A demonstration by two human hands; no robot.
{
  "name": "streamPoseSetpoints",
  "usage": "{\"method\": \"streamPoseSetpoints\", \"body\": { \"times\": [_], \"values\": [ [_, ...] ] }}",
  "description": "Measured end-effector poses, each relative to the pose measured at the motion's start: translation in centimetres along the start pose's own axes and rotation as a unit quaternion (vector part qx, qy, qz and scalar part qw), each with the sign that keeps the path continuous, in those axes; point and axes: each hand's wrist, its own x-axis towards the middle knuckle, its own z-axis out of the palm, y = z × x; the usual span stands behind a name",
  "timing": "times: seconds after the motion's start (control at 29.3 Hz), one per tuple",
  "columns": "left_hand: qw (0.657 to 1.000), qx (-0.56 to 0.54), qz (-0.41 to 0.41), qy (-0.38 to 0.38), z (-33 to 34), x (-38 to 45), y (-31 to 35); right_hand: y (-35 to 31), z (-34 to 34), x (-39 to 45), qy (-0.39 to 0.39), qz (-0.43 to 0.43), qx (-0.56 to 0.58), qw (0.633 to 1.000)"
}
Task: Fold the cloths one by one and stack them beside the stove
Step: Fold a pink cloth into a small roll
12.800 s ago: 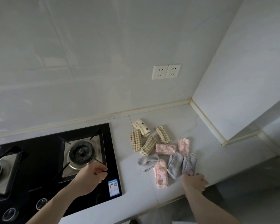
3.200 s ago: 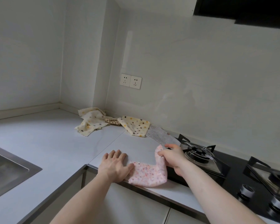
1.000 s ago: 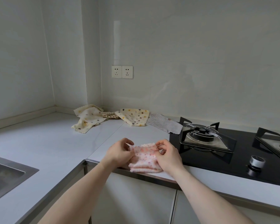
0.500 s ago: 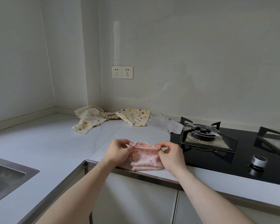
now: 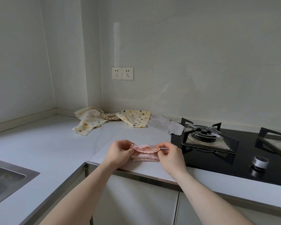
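Observation:
A pink dotted cloth [image 5: 145, 153] lies folded into layers near the counter's front edge, just left of the black stove [image 5: 230, 148]. My left hand [image 5: 120, 151] pinches its left top edge and my right hand [image 5: 169, 154] pinches its right top edge, lifting the upper layers. Unfolded cloths lie at the back by the wall: a cream dotted cloth [image 5: 89, 121], a small checked cloth [image 5: 110, 118], a second cream dotted cloth [image 5: 135, 118] and a grey cloth [image 5: 166, 126] that touches the stove's corner.
The white counter [image 5: 44, 148] turns a corner, with a steel sink [image 5: 5, 179] at the left edge. The stove has a raised burner grate [image 5: 204, 133] and a knob [image 5: 258, 161]. A double wall socket [image 5: 122, 73] sits above the cloths.
Over the last second both hands have raised the pink cloth's upper edge and carried it forward over the lower layers, so it looks flatter and more folded.

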Motion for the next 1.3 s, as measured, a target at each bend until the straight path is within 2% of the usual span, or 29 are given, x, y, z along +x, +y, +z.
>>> {"method": "streamPoseSetpoints", "body": {
  "times": [0.38, 0.72, 1.13, 1.3],
  "values": [
    [0.996, 0.088, -0.013, 0.023, 0.5, 0.2, -0.3, -0.1, 0.1, -0.1, -0.016, -0.001, -0.072, 0.997],
    [0.974, 0.220, 0.000, 0.049, 1.0, 0.0, -0.3, -0.6, 0.3, -0.2, -0.032, -0.005, -0.160, 0.987],
    [0.971, 0.221, 0.012, 0.090, 1.3, -0.5, -0.1, -0.2, 0.5, 0.1, -0.020, -0.019, -0.202, 0.979],
    [0.970, 0.229, 0.014, 0.082, 1.1, -0.5, -0.1, 0.1, 0.7, 0.2, -0.015, -0.026, -0.213, 0.977]
  ]
}}
